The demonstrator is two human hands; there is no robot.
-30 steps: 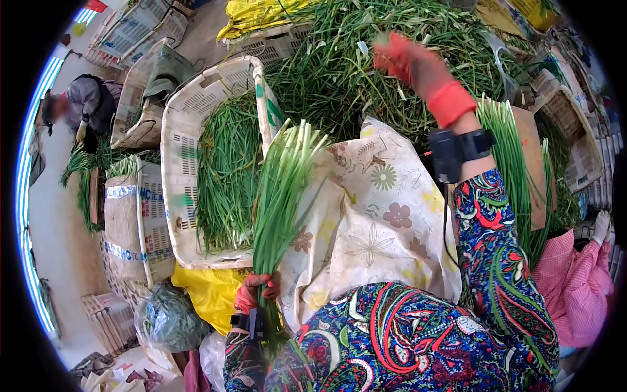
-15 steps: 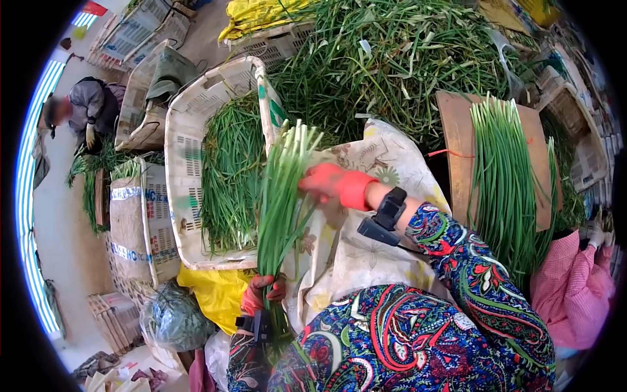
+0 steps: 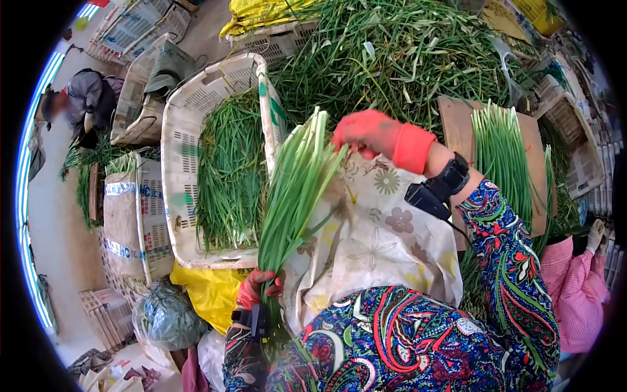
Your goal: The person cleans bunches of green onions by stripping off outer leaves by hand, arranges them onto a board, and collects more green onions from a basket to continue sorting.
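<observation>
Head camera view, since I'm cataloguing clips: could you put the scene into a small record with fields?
Left hand: red-gloved, closed around the leafy lower part of a green bunch
Right hand: red-gloved, at the bunch's pale upper ends; firm grip unclear
Beneath the bunch: flower-print sheet
Left of bunch: white crate holding loose greens
Beyond the sheet: heap of loose stalks
Right side: brown board with a second bunch on it, pale ends away from the wearer
Far left: another person
</observation>
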